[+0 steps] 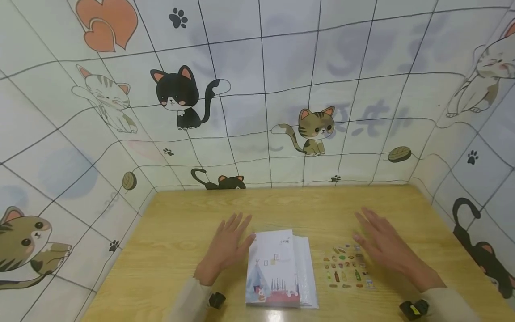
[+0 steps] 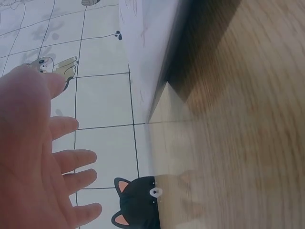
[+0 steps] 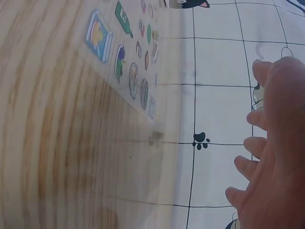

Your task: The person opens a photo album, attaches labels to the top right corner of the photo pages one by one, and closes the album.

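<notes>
A pale book [image 1: 270, 268] with a drawn tent and small frames on its cover lies on the table. From under its right side shows a shiny white packet [image 1: 306, 273]. My left hand [image 1: 226, 245] hovers beside the book, fingers straight and spread, thumb near its upper left corner. To the right lies a clear sheet of stickers [image 1: 344, 266], printed with small bottles and foods. My right hand [image 1: 385, 246] is held with extended fingers near that sheet's upper right edge. Both palms hold nothing, as the left wrist and right wrist views also show.
The wooden table [image 1: 177, 223] meets a white wall [image 1: 249, 112] at its back, with more wall at left and right. Cartoon cats, paw prints and grid lines cover these walls. A dark wrist strap [image 1: 217, 300] sits on the left wrist, another [image 1: 414, 308] on the right.
</notes>
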A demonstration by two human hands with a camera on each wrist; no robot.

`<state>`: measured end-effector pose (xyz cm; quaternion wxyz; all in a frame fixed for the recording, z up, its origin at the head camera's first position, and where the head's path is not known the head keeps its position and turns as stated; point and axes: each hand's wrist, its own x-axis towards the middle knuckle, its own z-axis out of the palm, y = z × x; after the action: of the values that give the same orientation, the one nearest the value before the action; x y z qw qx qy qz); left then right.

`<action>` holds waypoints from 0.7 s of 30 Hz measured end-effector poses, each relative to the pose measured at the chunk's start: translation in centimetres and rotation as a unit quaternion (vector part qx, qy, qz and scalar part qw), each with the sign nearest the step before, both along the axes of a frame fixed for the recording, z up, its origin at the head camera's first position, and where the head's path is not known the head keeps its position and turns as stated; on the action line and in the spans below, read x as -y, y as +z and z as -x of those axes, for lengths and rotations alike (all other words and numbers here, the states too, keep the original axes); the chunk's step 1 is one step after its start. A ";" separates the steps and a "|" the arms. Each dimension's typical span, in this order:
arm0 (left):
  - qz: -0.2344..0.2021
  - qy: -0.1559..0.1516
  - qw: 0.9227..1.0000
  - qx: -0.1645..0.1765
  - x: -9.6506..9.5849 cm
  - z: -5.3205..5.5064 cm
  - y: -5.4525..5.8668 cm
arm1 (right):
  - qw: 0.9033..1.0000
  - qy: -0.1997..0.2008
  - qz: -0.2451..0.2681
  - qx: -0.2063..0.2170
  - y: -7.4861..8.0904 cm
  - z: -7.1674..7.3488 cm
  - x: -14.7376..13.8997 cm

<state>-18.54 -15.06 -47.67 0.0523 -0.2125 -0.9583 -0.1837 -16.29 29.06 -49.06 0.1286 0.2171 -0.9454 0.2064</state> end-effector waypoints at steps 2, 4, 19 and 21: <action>-0.003 -0.002 1.000 0.007 -0.3 -0.1 0.1 | 1.000 0.012 0.005 -0.001 0.1 0.0 0.3; -0.004 -0.004 1.000 0.009 -0.5 -0.3 0.2 | 1.000 0.022 0.006 -0.005 0.1 0.1 0.7; 0.006 -0.016 1.000 -0.012 -2.0 -1.1 -0.1 | 0.999 0.041 0.003 0.013 0.3 0.3 2.9; 0.000 -0.021 1.000 -0.011 -2.2 -1.2 0.0 | 0.999 0.043 0.002 0.019 0.4 0.3 3.2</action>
<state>-17.32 -12.83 -47.67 0.0588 -0.2350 -0.9530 -0.1820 -16.61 25.90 -48.71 0.1026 0.2532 -0.9370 0.2178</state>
